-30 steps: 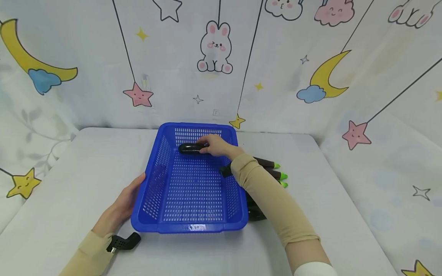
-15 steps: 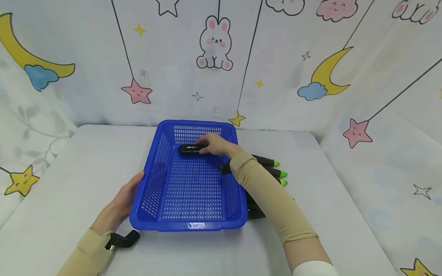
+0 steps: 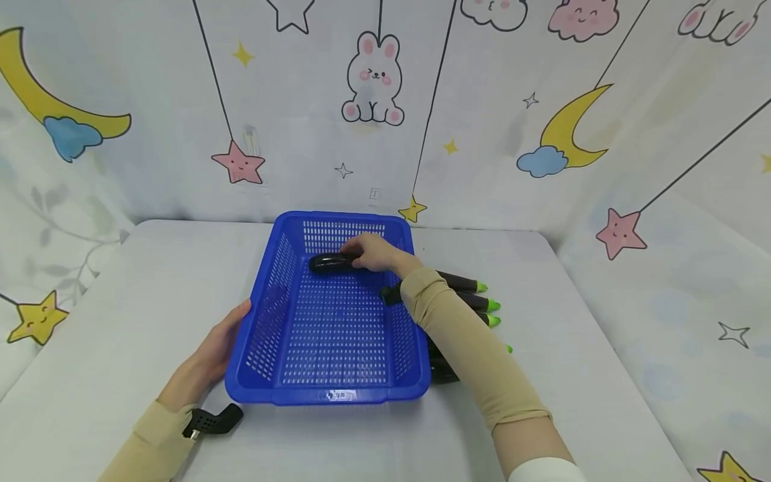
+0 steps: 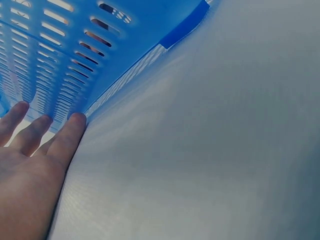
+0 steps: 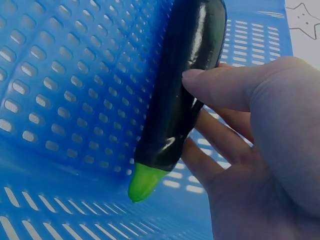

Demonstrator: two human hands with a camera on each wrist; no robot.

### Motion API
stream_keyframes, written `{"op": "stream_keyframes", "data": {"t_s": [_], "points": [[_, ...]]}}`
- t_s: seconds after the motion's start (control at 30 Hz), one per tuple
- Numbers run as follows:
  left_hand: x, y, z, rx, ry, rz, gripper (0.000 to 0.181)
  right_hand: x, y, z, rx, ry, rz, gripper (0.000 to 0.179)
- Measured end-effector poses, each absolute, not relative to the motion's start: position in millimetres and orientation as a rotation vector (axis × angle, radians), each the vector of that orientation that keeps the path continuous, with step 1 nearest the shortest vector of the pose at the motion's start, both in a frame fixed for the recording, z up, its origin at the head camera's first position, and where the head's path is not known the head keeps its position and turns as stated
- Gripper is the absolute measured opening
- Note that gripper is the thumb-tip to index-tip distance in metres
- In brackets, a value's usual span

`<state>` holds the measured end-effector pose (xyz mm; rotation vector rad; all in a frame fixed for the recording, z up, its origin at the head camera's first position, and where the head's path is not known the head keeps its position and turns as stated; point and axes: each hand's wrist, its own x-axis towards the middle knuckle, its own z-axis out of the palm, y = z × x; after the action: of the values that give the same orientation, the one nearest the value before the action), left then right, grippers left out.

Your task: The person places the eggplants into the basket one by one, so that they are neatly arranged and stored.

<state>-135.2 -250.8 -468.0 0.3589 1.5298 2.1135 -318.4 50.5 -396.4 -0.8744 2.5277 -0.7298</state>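
Note:
A blue plastic basket [image 3: 337, 335] with slotted walls stands in the middle of the table. My right hand [image 3: 375, 253] reaches into its far end and holds a dark, glossy eggplant [image 3: 325, 263] between thumb and fingers. The right wrist view shows the eggplant's green stem end [image 5: 145, 182] pointing down beside the basket's slotted surface. On the basket's left side, my left hand [image 3: 219, 345] touches the outer wall; in the left wrist view its fingers [image 4: 65, 140] are extended against the blue plastic.
To the right of the basket lie several more eggplants [image 3: 476, 302] with green ends, partly hidden behind my right forearm. A white cloth covers the table [image 3: 560, 361]. A printed curtain [image 3: 482, 134] hangs behind the table's far edge.
Within the basket, the eggplant in my right hand has shifted very slightly toward me. My left hand stays at the basket's left side.

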Motion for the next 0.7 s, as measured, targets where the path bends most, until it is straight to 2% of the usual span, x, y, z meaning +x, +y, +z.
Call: {"op": "stream_keyframes", "data": {"t_s": [0.47, 0.7], "points": [[-134.1, -250.0, -468.0, 0.316, 1.587, 2.086, 0.052, -320.2, 51.0, -398.9, -0.816, 2.551, -0.842, 0.035], [-134.5, -249.5, -467.0, 0.329, 1.554, 2.088, 0.049, -319.5, 51.4, -398.0, -0.81, 2.528, -0.878, 0.033]]}}
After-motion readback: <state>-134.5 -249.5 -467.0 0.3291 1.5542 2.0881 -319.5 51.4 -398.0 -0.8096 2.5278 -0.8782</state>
